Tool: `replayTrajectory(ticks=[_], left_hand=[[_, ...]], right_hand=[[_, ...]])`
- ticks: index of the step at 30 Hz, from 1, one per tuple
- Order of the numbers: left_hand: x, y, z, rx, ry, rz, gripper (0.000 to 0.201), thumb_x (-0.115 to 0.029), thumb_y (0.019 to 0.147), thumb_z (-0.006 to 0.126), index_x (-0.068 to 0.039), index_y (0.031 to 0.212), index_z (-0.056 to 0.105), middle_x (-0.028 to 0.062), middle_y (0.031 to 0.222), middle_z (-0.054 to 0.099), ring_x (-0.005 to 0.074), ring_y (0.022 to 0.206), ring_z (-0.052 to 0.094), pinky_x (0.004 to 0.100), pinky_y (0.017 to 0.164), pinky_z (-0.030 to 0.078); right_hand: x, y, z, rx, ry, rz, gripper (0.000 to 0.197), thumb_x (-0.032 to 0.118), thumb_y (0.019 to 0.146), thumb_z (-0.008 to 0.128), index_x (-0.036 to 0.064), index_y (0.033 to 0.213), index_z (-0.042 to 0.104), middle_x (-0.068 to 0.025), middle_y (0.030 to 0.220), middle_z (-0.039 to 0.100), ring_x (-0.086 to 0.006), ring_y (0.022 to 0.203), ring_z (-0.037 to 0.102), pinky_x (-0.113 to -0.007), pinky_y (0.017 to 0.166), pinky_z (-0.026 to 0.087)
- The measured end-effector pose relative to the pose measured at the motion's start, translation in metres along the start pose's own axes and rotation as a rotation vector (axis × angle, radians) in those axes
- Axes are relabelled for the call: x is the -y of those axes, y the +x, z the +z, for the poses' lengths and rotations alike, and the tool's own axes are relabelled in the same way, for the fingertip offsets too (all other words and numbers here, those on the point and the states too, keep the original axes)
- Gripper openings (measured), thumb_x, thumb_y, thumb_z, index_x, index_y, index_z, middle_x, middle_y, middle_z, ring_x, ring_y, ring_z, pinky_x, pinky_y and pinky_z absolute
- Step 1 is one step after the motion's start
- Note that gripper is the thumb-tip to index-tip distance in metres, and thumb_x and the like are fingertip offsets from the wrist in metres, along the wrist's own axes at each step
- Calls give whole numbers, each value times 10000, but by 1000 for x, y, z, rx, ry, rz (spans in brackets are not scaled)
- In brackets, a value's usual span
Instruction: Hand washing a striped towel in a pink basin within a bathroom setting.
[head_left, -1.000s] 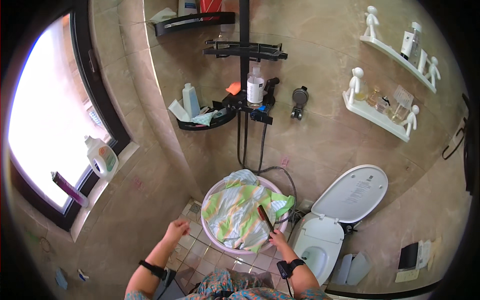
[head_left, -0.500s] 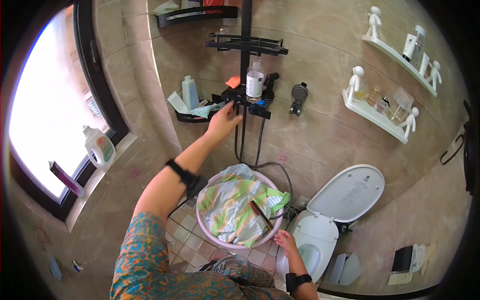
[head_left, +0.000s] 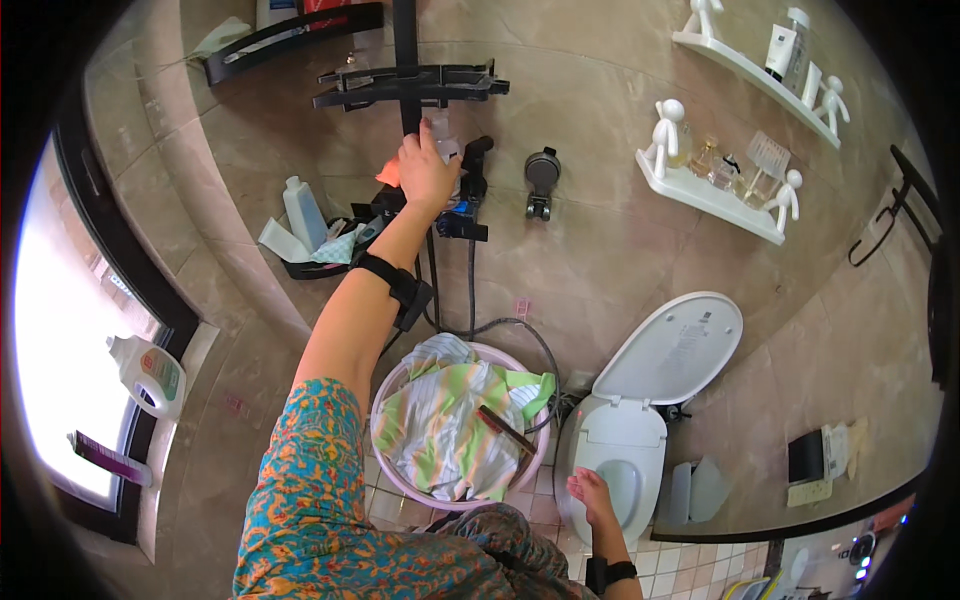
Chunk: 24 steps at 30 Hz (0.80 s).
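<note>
My left hand (head_left: 428, 180) is raised in front of the shower fixture, its fingers spread at a clear bottle (head_left: 443, 138) with a white label. The hand covers much of this bottle, and a firm grip does not show. Just left of my fingers is an orange object (head_left: 388, 174). My right hand (head_left: 590, 490) hangs low by the front of the toilet bowl, fingers loosely apart with nothing in them. Between my arms stands a pink basin (head_left: 382, 440) heaped with striped green and white cloth (head_left: 450, 420). Across the cloth lies a dark brown, comb-like stick (head_left: 506, 430).
The toilet (head_left: 625, 430) has its lid up, right of the basin. A black hose (head_left: 545, 350) loops behind the basin. A corner rack (head_left: 315, 268) holds a pale blue bottle (head_left: 303, 212). On the window sill stands a white jug (head_left: 150, 375). White shelves (head_left: 705, 205) hang on the right wall.
My left hand has risen from below the fixture to the labelled bottle. My right hand stays low near the toilet. The whole view has shifted with my head.
</note>
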<state>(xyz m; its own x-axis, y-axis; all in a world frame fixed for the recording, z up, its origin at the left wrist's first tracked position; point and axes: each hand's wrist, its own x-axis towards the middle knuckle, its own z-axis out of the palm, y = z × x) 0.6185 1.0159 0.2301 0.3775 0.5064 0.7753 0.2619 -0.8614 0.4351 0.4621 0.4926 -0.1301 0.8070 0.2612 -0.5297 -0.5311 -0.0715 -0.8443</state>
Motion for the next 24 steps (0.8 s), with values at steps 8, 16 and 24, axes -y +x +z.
replayTrajectory(ticks=[8,16,24], left_hand=[[28,1,4,-10,-147,30,823,-248,635,773,-43,1329,382,210,1129,450,389,1078,484,425,891,454],[7,9,-13,-59,-20,84,713,-234,652,730,-49,1278,444,139,1145,474,337,1054,493,419,868,453],[5,12,-18,7,-27,-55,574,-333,673,726,-24,1098,496,156,1120,532,342,1012,537,415,853,454]], right_hand=[[68,22,65,153,-143,-35,328,237,940,549,41,1203,545,-73,1001,642,-146,858,623,-274,772,501],[106,21,145,413,-201,-156,324,238,950,534,54,1217,546,-49,1014,636,-120,881,599,-257,792,473],[107,25,139,451,-282,-165,301,222,957,521,55,1205,558,-39,1005,644,-100,863,595,-228,760,454]])
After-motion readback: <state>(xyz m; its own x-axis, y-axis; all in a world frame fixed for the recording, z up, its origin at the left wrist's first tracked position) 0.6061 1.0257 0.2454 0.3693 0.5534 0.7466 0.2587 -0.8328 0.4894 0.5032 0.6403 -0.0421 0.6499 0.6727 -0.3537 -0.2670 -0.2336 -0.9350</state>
